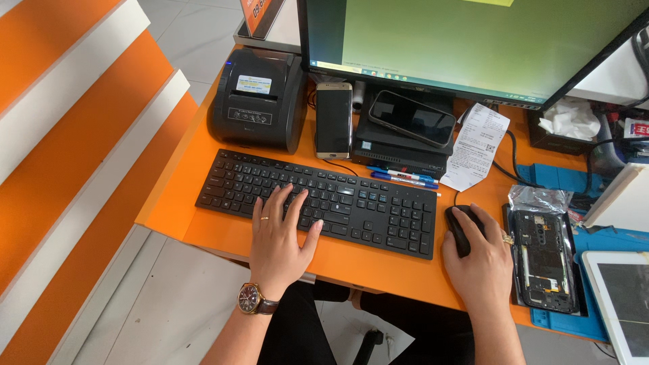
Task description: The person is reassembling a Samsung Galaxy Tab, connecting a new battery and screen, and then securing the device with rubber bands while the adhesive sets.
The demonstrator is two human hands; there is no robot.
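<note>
My left hand [278, 236], with a ring and a brown wristwatch, rests with spread fingers on the left-middle keys of a black keyboard [378, 209] on the orange desk [196, 203]. My right hand [481, 260] lies curled over a black mouse [460, 228] just right of the keyboard. A monitor [473, 40] with a green screen stands behind.
A black receipt printer [258, 101] sits at the back left. Two phones [334, 119] [412, 118], pens [404, 178] and a paper receipt [478, 145] lie behind the keyboard. An opened phone body [545, 260] lies on a blue mat [595, 324], beside a white tablet [625, 304].
</note>
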